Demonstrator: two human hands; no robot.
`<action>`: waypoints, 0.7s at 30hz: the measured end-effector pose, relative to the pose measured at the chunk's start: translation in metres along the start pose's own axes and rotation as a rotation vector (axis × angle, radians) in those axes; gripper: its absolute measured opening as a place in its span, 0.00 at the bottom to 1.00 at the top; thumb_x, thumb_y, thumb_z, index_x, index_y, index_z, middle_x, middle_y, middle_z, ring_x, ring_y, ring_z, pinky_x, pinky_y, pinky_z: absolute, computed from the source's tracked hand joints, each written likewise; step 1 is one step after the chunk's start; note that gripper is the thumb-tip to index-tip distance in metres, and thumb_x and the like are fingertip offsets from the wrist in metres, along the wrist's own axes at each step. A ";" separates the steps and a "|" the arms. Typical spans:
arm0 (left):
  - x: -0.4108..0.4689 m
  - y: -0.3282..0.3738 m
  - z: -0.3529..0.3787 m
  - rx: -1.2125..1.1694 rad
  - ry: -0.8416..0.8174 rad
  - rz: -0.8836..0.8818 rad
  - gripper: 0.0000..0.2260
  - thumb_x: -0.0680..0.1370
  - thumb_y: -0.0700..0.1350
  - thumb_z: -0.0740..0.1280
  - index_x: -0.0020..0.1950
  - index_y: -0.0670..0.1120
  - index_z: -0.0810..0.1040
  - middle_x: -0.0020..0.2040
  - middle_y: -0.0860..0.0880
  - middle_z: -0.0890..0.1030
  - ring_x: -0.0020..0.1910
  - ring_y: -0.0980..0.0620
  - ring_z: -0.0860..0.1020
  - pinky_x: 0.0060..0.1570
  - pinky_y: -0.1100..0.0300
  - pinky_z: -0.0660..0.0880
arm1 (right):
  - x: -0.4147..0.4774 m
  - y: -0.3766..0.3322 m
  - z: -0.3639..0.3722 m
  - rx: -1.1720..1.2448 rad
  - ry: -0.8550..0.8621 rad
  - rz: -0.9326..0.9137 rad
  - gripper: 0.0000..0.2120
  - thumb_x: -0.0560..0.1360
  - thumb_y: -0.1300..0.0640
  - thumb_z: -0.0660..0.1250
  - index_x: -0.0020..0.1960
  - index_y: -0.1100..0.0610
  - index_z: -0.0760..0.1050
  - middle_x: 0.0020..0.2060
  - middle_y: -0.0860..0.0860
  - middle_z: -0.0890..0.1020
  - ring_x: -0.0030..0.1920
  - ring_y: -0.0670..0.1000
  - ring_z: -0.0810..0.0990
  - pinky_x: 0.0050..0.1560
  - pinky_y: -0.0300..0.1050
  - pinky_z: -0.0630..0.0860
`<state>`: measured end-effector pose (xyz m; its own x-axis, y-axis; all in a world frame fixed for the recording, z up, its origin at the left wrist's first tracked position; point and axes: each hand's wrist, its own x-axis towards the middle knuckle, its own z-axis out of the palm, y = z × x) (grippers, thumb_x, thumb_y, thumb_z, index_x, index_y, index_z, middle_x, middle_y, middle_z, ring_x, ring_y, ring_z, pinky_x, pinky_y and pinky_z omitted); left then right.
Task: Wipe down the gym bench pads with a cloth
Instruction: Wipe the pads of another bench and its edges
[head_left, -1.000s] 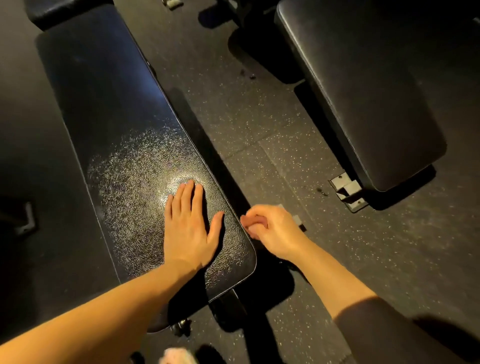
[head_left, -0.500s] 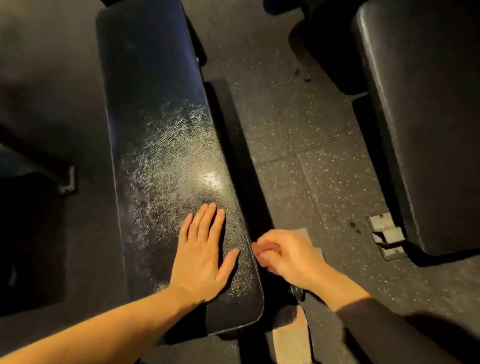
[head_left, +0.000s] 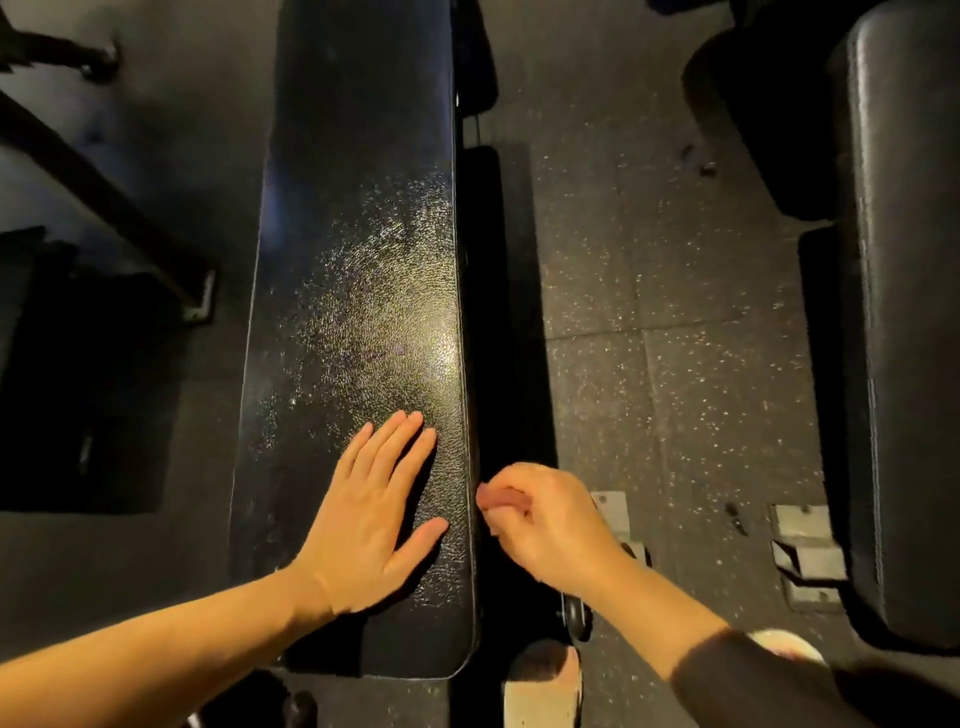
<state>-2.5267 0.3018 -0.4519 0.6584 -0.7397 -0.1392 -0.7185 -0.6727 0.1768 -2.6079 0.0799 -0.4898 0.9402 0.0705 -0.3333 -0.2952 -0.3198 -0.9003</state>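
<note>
A long black bench pad (head_left: 358, 234) runs straight up the middle of the head view, its textured surface glinting near the centre. My left hand (head_left: 371, 519) lies flat on the pad's near end, fingers straight and together, thumb spread. My right hand (head_left: 545, 519) hovers just off the pad's right edge with its fingers curled and thumb against the fingertips. No cloth shows in either hand; anything pinched there is lost in the dark shadow beside the pad.
A second black bench (head_left: 909, 312) stands at the right, with its metal floor bracket (head_left: 805, 556) below. Speckled rubber floor (head_left: 675, 338) lies between the benches. A dark frame bar (head_left: 104, 197) crosses the left. My shoe (head_left: 543, 686) stands near the bench wheel (head_left: 576, 616).
The view has swung, so the pad now runs upright in frame instead of slanting. My left hand stays flat on the near end; my right hand stays curled at the edge.
</note>
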 end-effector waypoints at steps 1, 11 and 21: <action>0.002 0.002 -0.002 -0.028 0.021 -0.021 0.32 0.81 0.59 0.60 0.80 0.41 0.65 0.82 0.45 0.62 0.82 0.44 0.58 0.77 0.36 0.58 | 0.005 0.002 -0.006 -0.030 -0.008 -0.037 0.11 0.75 0.62 0.66 0.47 0.48 0.82 0.40 0.37 0.80 0.42 0.38 0.80 0.47 0.37 0.77; 0.031 0.037 0.011 -0.015 0.219 -0.345 0.27 0.81 0.54 0.61 0.75 0.39 0.71 0.74 0.42 0.70 0.73 0.40 0.69 0.76 0.35 0.59 | 0.115 -0.036 -0.067 0.182 0.222 0.051 0.11 0.76 0.64 0.68 0.39 0.50 0.80 0.30 0.37 0.80 0.37 0.31 0.79 0.43 0.26 0.71; 0.026 0.032 0.014 -0.032 0.228 -0.311 0.26 0.81 0.53 0.60 0.76 0.41 0.71 0.76 0.43 0.68 0.75 0.41 0.68 0.77 0.37 0.57 | 0.068 -0.030 -0.030 0.286 0.212 0.084 0.10 0.77 0.62 0.68 0.42 0.49 0.81 0.32 0.45 0.84 0.31 0.44 0.82 0.35 0.46 0.81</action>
<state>-2.5354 0.2608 -0.4632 0.8792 -0.4755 0.0285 -0.4717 -0.8607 0.1915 -2.5304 0.0655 -0.4769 0.9161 -0.1520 -0.3710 -0.3804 -0.0369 -0.9241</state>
